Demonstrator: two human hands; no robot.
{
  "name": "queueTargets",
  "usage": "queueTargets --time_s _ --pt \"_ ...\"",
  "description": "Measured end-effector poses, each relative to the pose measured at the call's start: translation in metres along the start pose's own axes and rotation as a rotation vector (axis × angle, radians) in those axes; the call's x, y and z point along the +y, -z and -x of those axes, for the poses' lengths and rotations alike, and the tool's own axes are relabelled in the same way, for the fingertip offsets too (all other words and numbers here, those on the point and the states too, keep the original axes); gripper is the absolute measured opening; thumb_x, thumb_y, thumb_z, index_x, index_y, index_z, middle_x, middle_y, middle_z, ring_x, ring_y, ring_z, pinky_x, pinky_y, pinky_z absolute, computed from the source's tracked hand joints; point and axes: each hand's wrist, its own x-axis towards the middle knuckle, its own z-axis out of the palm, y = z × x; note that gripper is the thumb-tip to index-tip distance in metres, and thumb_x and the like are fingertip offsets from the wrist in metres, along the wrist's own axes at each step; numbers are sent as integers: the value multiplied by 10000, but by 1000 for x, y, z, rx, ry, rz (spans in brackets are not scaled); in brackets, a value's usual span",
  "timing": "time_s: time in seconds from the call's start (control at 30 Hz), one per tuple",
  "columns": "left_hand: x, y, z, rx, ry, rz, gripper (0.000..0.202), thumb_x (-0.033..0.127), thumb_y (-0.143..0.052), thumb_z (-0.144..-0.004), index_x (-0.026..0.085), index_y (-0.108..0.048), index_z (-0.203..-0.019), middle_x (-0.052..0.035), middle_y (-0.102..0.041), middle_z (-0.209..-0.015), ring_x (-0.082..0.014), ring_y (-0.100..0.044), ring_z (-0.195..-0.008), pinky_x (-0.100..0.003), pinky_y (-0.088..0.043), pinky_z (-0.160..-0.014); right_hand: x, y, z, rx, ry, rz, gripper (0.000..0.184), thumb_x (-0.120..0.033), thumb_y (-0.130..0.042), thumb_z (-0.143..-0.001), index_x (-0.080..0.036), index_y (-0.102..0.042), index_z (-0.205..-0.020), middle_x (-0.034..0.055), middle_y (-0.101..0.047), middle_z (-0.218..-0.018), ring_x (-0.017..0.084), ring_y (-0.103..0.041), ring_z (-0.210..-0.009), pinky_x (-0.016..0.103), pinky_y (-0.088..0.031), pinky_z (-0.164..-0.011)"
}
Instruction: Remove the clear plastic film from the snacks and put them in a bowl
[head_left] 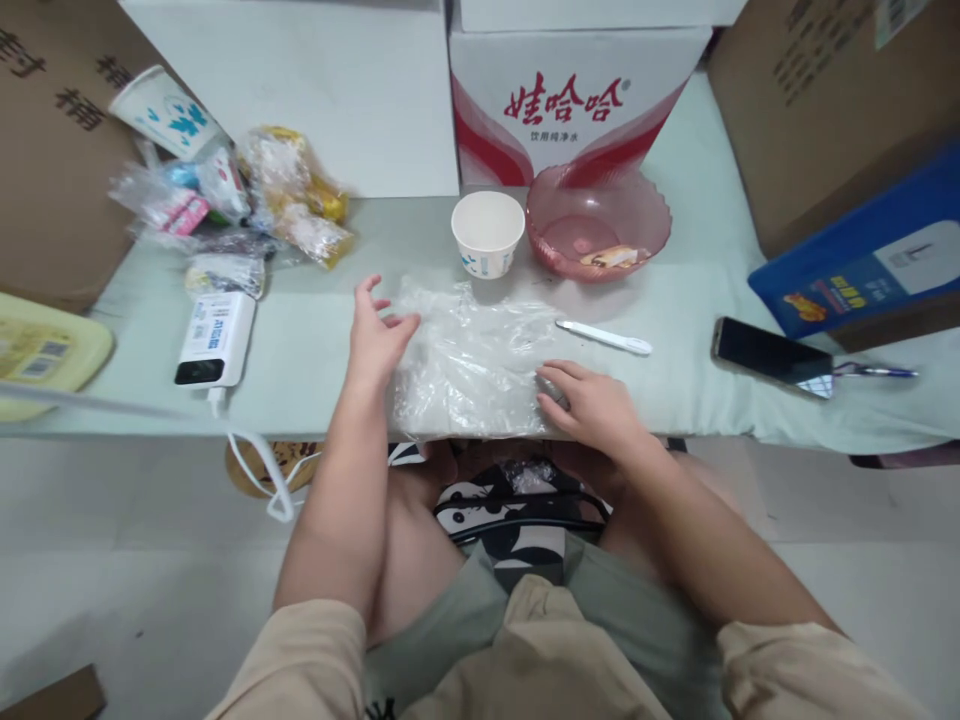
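A crinkled clear plastic bag (472,365) lies flat at the table's near edge, between my two hands. My left hand (377,335) is just off the bag's left side, its fingers apart and holding nothing. At the bag's right edge rests my right hand (589,400), fingers stretched out and touching or nearly touching the plastic. Beyond the bag stands a white paper cup (487,235), upright. Beside the cup sits a pink translucent bowl (551,225) with a small wrapped snack (611,257) in it. A white utility knife (604,337) lies to the bag's right.
Wrapped snacks (292,190) and a tilted paper cup (166,112) pile up at the back left. Nearer are a power bank (216,340) and its white cable (262,460). A phone (772,352) and pen (877,370) lie right. Boxes (577,90) line the back.
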Motion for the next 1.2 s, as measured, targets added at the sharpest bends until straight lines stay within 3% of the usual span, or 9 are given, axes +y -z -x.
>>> queueTargets --time_s 0.1,0.23,0.3,0.43,0.53,0.83,0.97,1.1,1.2 --pt "8 8 20 45 -207 -172 452 257 -732 -704 240 -594 -1135 -84 -610 -1219 -217 -623 -1072 -359 -528 -939 9 -5 2 61 -51 -42 439 -434 -499 -942 -346 -637 -1350 41 -651 -1400 337 -700 -1117 484 -608 -780" --pt "15 15 52 -700 -425 -367 361 358 -764 -666 237 -680 -996 -82 -672 -1224 -296 -580 -1246 -462 -425 -1135 13 -1 6 157 -118 -121 448 -427 -505 -939 -354 -625 -1364 55 -654 -1389 343 -684 -1143 519 -596 -841" --pt "13 15 57 -853 -463 -445 478 364 -764 -661 232 -697 -1116 -111 -608 -1401 -339 -475 -1396 -509 -337 -1204 14 5 8 183 -37 -172 451 -453 -532 -928 -330 -632 -1351 66 -648 -1393 330 -654 -1191 516 -565 -932" --pt "8 15 53 -768 -447 -430 411 332 -566 -825 221 -700 -1197 -120 -611 -1426 -278 -540 -1358 -481 -379 -1179 15 8 10 34 272 -184 597 -502 -719 -801 -289 -624 -1350 93 -562 -1493 379 -505 -1363 585 -410 -1112" --pt "9 18 50 -694 -408 -382 349 327 -515 -854 234 -736 -1108 -99 -657 -1374 -258 -601 -1294 -460 -436 -1133 14 3 7 16 299 -176 270 -381 -652 -866 -290 -713 -1113 71 -577 -1485 379 -458 -1413 619 -339 -1137" --pt "4 28 48 -595 -583 -348 428 286 -641 -769 209 -703 -1186 -93 -614 -1448 -267 -527 -1390 -446 -381 -1199 21 12 -4 357 -138 -952 170 -361 -535 -880 -255 -511 -751 -5 -695 -691 200 -674 -672 371 -544 -717" --pt "2 27 47 -466 -477 -266 241 346 -587 -847 187 -745 -934 -87 -769 -1129 -243 -688 -1129 -400 -510 -1051 30 6 -10 508 -185 -1246 253 -506 -580 -872 -265 -503 -862 -55 -618 -594 158 -599 -525 322 -516 -617" --pt "7 23 47 -332 -299 11 269 439 -627 -845 183 -697 -807 -52 -761 -806 -164 -692 -763 -293 -564 -764 32 2 -10 516 -54 -1271 648 -752 -649 -735 -323 -455 -1179 13 -731 -920 244 -716 -976 429 -545 -881" --pt "9 18 42 -229 -190 220 322 497 -672 -814 186 -620 -745 -17 -694 -664 -102 -584 -538 -220 -470 -531 24 0 -8 415 -84 -1183 687 -635 -766 -705 -319 -439 -1219 22 -731 -952 246 -707 -1021 424 -548 -885"
